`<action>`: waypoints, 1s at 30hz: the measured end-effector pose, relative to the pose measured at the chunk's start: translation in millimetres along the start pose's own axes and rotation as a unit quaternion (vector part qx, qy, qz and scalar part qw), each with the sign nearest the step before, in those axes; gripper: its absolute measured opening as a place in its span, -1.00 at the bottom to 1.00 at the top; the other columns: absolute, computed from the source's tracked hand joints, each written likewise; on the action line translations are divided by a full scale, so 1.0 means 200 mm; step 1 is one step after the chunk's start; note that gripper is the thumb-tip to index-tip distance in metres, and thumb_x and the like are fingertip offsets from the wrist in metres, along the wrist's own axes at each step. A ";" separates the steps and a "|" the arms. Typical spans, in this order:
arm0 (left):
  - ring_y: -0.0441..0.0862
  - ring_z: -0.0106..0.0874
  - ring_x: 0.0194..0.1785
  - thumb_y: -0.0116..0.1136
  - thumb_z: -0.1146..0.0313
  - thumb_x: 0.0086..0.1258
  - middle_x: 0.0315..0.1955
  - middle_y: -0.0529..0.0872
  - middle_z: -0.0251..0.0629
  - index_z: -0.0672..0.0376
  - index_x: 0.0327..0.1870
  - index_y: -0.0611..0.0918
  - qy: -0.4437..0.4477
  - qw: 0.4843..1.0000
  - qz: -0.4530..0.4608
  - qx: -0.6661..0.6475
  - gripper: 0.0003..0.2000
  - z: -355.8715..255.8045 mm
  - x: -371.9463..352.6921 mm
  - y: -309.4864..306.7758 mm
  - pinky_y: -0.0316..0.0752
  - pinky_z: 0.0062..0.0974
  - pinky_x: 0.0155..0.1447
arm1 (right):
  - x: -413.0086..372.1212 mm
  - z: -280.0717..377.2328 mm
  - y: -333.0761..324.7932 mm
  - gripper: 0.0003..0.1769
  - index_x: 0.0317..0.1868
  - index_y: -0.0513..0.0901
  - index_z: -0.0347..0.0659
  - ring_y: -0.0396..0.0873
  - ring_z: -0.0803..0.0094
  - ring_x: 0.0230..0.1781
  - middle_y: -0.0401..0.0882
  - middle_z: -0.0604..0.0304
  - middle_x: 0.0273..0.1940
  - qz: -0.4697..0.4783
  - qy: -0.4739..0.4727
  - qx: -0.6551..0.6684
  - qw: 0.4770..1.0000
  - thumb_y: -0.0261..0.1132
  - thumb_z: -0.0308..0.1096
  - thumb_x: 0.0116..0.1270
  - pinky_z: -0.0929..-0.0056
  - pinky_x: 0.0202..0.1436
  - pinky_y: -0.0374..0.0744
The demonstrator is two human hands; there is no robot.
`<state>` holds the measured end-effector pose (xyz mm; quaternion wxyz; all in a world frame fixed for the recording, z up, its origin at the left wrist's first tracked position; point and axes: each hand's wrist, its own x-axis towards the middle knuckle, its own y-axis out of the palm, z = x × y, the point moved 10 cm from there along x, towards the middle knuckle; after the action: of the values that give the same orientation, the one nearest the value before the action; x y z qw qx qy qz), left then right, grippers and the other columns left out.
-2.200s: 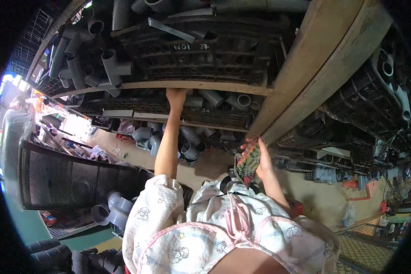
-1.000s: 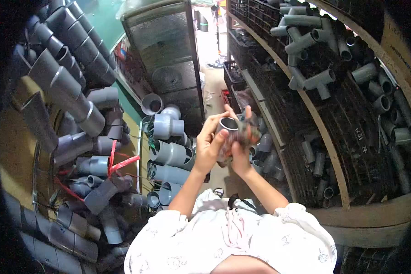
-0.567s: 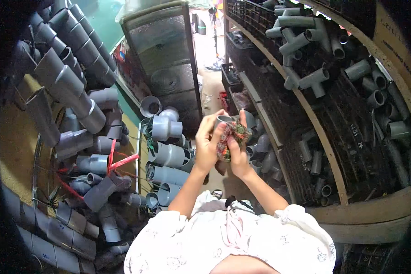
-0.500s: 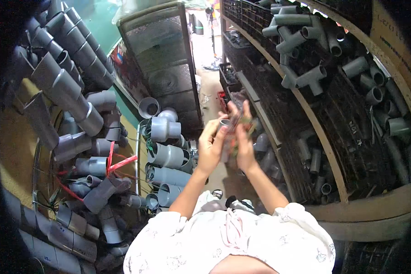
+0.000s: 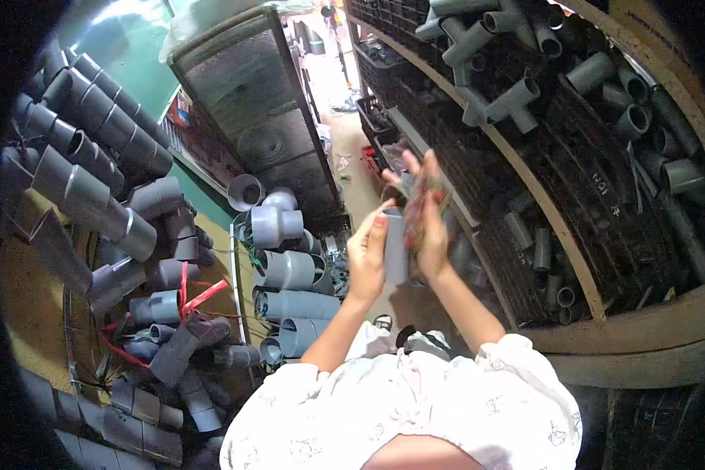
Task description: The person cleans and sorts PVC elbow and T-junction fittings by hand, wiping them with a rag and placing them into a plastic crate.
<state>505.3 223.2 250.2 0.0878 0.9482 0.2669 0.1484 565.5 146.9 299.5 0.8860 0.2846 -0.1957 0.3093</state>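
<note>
My left hand (image 5: 366, 257) is closed around a short grey plastic pipe fitting (image 5: 396, 249), which stands nearly upright with its round opening at the top. My right hand (image 5: 431, 239) is beside it on the right, fingers stretched upward, with a crumpled red and green patterned cloth (image 5: 421, 210) between the palm and the fitting. Some of the cloth is blurred, and the fingertips' grip on it is partly hidden. Both hands are in front of my body, above the floor of a narrow aisle.
Grey pipe fittings (image 5: 278, 225) are stacked along the left side, some tied with red ribbon (image 5: 204, 296). On the right are wooden-edged shelves (image 5: 552, 207) with dark crates and grey tee fittings (image 5: 517, 104). A glass-fronted cabinet (image 5: 251, 102) stands ahead, beside the aisle floor (image 5: 354, 149).
My right hand and the cloth have shifted slightly right, so more of the grey fitting's side shows. My left hand still holds the fitting. The camera view has turned a little.
</note>
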 end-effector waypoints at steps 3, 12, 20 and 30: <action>0.47 -0.60 -0.25 -0.15 0.04 0.35 -0.24 0.56 -0.30 0.32 -0.01 0.46 -0.016 0.999 -0.018 -0.029 -0.53 0.01 -0.04 0.02 0.36 -0.65 -0.13 | 0.07 0.05 -0.04 -0.43 0.33 -0.15 -0.14 0.22 0.28 0.19 -0.03 0.08 0.30 -0.016 -0.026 -0.079 0.996 -0.26 -0.16 0.37 0.33 0.24 0.17; 0.44 -0.67 -0.26 -0.08 0.14 0.34 -0.28 0.55 -0.36 0.29 -0.05 0.47 0.021 1.000 -0.006 -0.019 -0.63 -0.14 0.06 -0.01 0.35 -0.73 -0.16 | -0.25 0.02 0.09 -0.39 0.31 -0.09 -0.23 -0.22 0.12 0.36 -0.25 -0.07 0.33 0.051 -0.131 -0.214 0.967 -0.13 -0.25 0.32 0.23 0.33 -0.16; 0.32 -0.71 -0.29 -0.05 0.15 0.33 -0.29 0.48 -0.44 0.24 -0.07 0.47 -0.023 0.998 -0.011 -0.057 -0.66 0.03 -0.02 0.07 0.25 -0.75 -0.18 | 0.00 0.00 -0.09 -0.43 0.32 -0.13 -0.19 0.11 0.32 0.26 -0.05 0.14 0.32 -0.056 0.020 -0.056 0.997 -0.28 -0.13 0.39 0.36 0.27 0.10; 0.29 -0.36 0.08 -0.15 0.01 0.32 0.01 0.34 -0.10 0.29 0.14 0.26 0.031 0.989 0.036 0.142 -0.46 0.00 0.01 0.08 0.15 -0.46 0.16 | -0.14 -0.18 -0.11 -0.33 0.33 -0.21 -0.17 0.06 0.38 0.25 0.08 0.09 0.25 -0.033 0.139 0.003 0.990 -0.18 -0.04 0.37 0.43 0.29 0.00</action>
<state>514.7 211.8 254.0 -0.0616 0.9550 0.2535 0.1414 566.4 142.6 249.3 0.9134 0.2482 -0.0601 0.3170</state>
